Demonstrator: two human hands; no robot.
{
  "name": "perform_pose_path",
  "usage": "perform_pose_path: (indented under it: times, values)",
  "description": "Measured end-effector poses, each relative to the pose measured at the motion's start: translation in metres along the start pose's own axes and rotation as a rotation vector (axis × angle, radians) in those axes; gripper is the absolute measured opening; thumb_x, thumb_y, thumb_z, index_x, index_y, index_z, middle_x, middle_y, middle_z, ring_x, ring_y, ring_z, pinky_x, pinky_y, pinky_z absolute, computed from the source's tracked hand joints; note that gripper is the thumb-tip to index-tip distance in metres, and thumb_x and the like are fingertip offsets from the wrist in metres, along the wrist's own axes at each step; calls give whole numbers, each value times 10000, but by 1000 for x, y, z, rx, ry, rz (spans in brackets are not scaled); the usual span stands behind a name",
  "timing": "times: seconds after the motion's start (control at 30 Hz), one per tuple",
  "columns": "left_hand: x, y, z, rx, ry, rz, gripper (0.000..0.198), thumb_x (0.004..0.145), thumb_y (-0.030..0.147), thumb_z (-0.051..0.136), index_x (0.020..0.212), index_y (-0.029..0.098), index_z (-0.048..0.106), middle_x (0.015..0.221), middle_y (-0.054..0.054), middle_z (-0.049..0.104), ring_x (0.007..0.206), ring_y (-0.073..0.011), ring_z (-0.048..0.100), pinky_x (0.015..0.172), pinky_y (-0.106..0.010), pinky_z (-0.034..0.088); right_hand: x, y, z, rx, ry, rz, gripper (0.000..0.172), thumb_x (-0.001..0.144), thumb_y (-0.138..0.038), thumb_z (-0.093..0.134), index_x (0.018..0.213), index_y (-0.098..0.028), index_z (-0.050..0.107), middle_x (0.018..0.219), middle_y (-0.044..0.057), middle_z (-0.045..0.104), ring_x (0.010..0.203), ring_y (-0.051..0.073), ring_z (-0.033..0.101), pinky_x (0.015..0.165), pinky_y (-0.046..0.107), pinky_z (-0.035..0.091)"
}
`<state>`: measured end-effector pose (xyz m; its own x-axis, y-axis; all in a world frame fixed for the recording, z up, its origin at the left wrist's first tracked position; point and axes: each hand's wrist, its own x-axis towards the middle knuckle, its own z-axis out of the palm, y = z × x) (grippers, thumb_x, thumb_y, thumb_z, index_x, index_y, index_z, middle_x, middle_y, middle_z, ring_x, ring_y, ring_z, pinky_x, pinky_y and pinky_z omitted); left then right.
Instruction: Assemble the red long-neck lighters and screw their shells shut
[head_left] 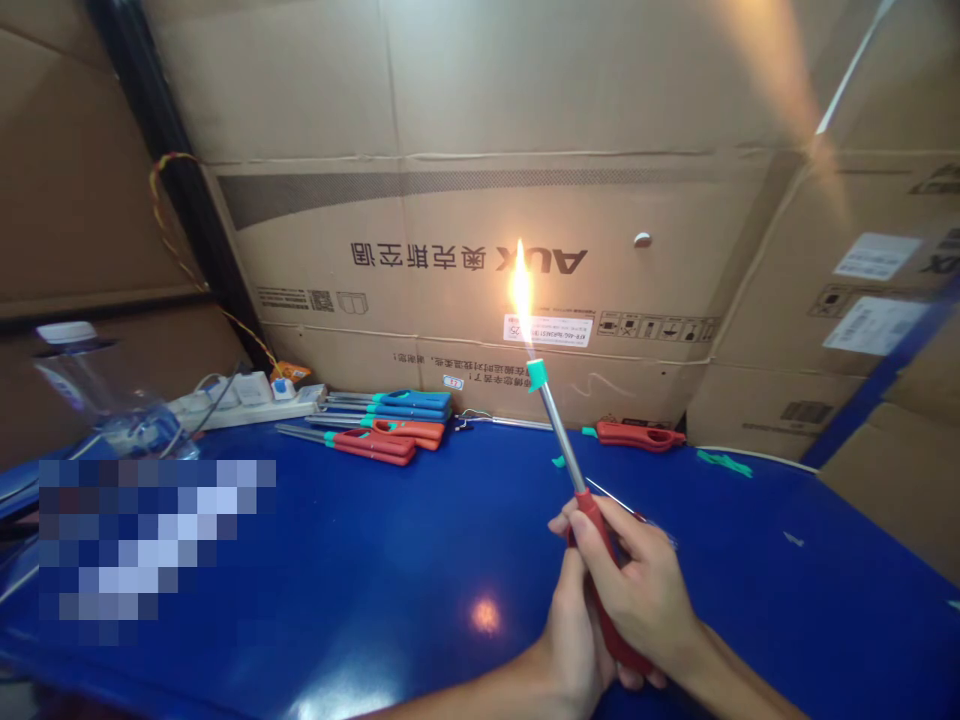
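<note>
Head view shows two bare hands clasped together around a red-handled, long-necked lighter [586, 500] with a silvery metal tube, held up over a glossy blue desk [375, 560]. Both the left hand [574, 625] and the right hand [651, 585] are closed on the red grip. From where they hold it, the long axis runs towards about eleven o'clock, tube end away from the person. To my eye the right hand sits higher, nearer the tube, while the left wraps the grip from the seven o'clock side.

A tall yellow flame [521, 288] stands just beyond the strip of teal tape [535, 375] at the tip, with an upside-down printed brown cardboard panel [465, 210] behind. Off at ten o'clock from the hands lies a pile of blue, orange and red lighters [390, 425]; near twelve, another red lighter [641, 436] lies by the cardboard.
</note>
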<state>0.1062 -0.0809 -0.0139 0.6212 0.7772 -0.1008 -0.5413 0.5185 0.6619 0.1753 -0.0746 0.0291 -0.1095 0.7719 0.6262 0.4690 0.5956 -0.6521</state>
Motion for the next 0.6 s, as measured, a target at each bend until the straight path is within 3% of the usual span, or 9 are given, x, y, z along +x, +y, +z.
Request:
perform_pose_path:
  times: [0.23,0.47,0.6]
  values:
    - [-1,2,3,17,13,4,1042,620,960,357,1145,86,575,704,-103,690,479,-200,619,331,-243,213,-1,0,0,3,-2,-1,226,973,-301,524,840,-228,693,756,-24,740,674,128,715,657,170,547]
    - [0,-2,-2,-13,29,-6,1016,688,936,318,1140,71,600,614,-78,646,412,-178,557,324,-240,216,0,0,-1,7,-18,9,231,976,-306,518,844,-227,690,758,-23,737,674,128,707,658,172,542]
    - [5,-4,0,-64,32,5,975,679,916,400,1157,92,611,611,-62,637,380,-154,506,340,-239,260,-1,1,-1,16,-28,26,245,980,-324,515,843,-223,691,748,-14,733,670,131,708,643,171,541]
